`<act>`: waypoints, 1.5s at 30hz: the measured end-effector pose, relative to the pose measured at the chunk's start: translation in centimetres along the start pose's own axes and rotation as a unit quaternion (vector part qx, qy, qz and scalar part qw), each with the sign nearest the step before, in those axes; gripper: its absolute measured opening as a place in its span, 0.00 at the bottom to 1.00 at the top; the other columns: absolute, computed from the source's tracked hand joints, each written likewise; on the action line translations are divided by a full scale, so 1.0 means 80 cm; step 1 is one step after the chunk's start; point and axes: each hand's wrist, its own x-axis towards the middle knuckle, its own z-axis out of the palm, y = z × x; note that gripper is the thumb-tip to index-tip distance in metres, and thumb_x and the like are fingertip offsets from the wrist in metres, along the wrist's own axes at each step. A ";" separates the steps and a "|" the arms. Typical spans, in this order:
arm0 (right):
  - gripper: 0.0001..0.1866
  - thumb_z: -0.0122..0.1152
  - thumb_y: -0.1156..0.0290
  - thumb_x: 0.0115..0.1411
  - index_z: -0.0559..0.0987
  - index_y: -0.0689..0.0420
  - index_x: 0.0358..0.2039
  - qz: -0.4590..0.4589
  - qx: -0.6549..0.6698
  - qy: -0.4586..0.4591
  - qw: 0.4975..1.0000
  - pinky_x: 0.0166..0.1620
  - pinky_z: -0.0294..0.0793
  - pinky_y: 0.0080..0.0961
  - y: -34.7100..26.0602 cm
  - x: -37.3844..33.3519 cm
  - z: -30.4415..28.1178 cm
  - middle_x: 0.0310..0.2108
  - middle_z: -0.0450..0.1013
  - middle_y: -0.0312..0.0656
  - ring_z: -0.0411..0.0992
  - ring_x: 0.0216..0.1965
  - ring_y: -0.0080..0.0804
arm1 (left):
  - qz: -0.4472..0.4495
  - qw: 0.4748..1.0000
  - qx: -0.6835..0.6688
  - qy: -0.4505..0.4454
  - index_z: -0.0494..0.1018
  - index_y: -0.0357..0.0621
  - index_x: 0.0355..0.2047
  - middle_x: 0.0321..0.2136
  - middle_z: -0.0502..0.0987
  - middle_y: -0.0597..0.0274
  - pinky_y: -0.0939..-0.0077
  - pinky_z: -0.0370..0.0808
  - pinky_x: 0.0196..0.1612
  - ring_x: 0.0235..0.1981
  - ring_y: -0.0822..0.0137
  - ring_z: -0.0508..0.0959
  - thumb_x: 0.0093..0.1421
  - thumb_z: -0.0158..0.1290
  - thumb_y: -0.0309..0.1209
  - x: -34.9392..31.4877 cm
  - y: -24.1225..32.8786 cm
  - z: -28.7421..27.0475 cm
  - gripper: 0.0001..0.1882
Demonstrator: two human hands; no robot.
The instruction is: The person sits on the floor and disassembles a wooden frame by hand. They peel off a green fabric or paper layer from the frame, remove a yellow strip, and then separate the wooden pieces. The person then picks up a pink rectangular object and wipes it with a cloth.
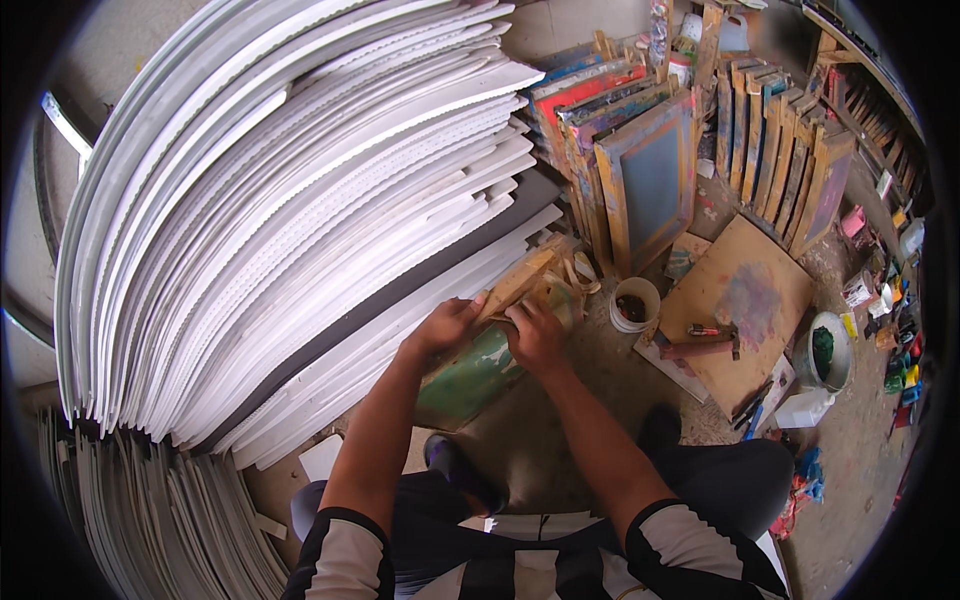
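Note:
Near the centre, a wooden bar (522,280) slants up and to the right over a paint-worn green object (470,378), whose kind I cannot make out. My left hand (447,327) closes round the bar's near end. Beside it, my right hand (537,335) is closed with bent fingers against the bar's right side, where thin brownish material shows; what its fingertips pinch is hidden. Crumpled pale scraps (582,272) lie past the bar's far end.
Tall white sheets (330,190) stand stacked at left. Paint-stained wooden frames (648,185) lean at the back. On the right are a white bucket (634,304), a stained board (750,300) carrying a hammer (705,347), a tub with dark green contents (826,352), and scattered paint containers.

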 end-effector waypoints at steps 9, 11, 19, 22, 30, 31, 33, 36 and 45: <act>0.13 0.71 0.62 0.56 0.78 0.54 0.36 0.080 -0.012 -0.120 0.989 0.37 0.77 0.46 -0.031 0.010 -0.023 0.33 0.79 0.44 0.79 0.35 0.51 | -0.019 1.000 0.009 -0.022 0.82 0.33 0.42 0.35 0.82 0.36 0.56 0.75 0.49 0.37 0.47 0.81 0.73 0.39 0.60 -0.023 0.014 -0.002 0.39; 0.14 0.72 0.61 0.54 0.78 0.54 0.35 0.075 -0.009 -0.130 0.989 0.37 0.77 0.47 -0.039 0.012 -0.025 0.32 0.79 0.44 0.79 0.35 0.51 | -0.018 1.000 0.006 -0.008 0.82 0.34 0.42 0.36 0.82 0.36 0.56 0.75 0.49 0.37 0.46 0.81 0.73 0.39 0.60 -0.018 -0.007 0.006 0.38; 0.13 0.74 0.59 0.52 0.82 0.54 0.27 0.092 -0.002 -0.143 0.985 0.36 0.76 0.48 -0.031 0.011 -0.024 0.29 0.79 0.46 0.79 0.34 0.52 | 0.003 0.997 0.082 0.009 0.81 0.36 0.45 0.43 0.81 0.32 0.49 0.72 0.56 0.50 0.35 0.79 0.73 0.36 0.61 -0.038 0.024 0.008 0.38; 0.13 0.73 0.58 0.53 0.83 0.54 0.28 0.096 -0.029 -0.166 0.981 0.36 0.76 0.47 -0.035 0.013 -0.040 0.29 0.80 0.47 0.79 0.33 0.53 | 0.016 0.994 0.108 0.023 0.81 0.35 0.43 0.42 0.80 0.30 0.48 0.72 0.55 0.49 0.33 0.78 0.73 0.38 0.59 -0.036 0.027 0.015 0.37; 0.12 0.71 0.59 0.56 0.83 0.54 0.31 0.095 -0.008 -0.154 0.983 0.37 0.77 0.48 -0.056 0.008 -0.032 0.31 0.79 0.47 0.79 0.34 0.52 | 0.057 0.992 0.097 0.060 0.80 0.31 0.35 0.34 0.80 0.30 0.49 0.73 0.49 0.42 0.34 0.80 0.74 0.39 0.56 -0.038 0.012 0.016 0.36; 0.12 0.70 0.60 0.57 0.82 0.55 0.31 0.100 -0.004 -0.131 0.986 0.37 0.77 0.48 -0.054 0.002 -0.019 0.31 0.79 0.46 0.78 0.34 0.52 | 0.047 0.991 0.110 0.057 0.80 0.31 0.35 0.33 0.80 0.30 0.49 0.74 0.48 0.42 0.33 0.80 0.74 0.38 0.56 -0.038 0.014 0.014 0.37; 0.11 0.69 0.61 0.58 0.81 0.56 0.30 0.090 0.004 -0.111 0.990 0.36 0.76 0.48 -0.049 -0.004 -0.008 0.30 0.78 0.44 0.78 0.33 0.52 | 0.036 0.990 0.126 0.056 0.81 0.31 0.35 0.33 0.80 0.30 0.49 0.74 0.47 0.41 0.33 0.80 0.74 0.38 0.57 -0.038 0.015 0.011 0.37; 0.11 0.68 0.61 0.59 0.79 0.54 0.28 0.041 0.022 -0.110 0.993 0.34 0.75 0.48 -0.043 -0.004 -0.007 0.29 0.76 0.43 0.77 0.31 0.53 | 0.034 0.989 0.128 0.062 0.81 0.32 0.34 0.32 0.80 0.30 0.49 0.74 0.47 0.40 0.33 0.80 0.74 0.38 0.57 -0.040 0.015 0.009 0.38; 0.09 0.67 0.67 0.56 0.76 0.54 0.23 -0.048 0.031 0.037 0.998 0.29 0.73 0.42 -0.038 -0.054 0.005 0.25 0.74 0.42 0.75 0.26 0.47 | -0.006 0.986 0.159 0.045 0.81 0.32 0.32 0.31 0.81 0.33 0.51 0.75 0.46 0.38 0.35 0.81 0.71 0.41 0.63 -0.039 0.025 0.014 0.41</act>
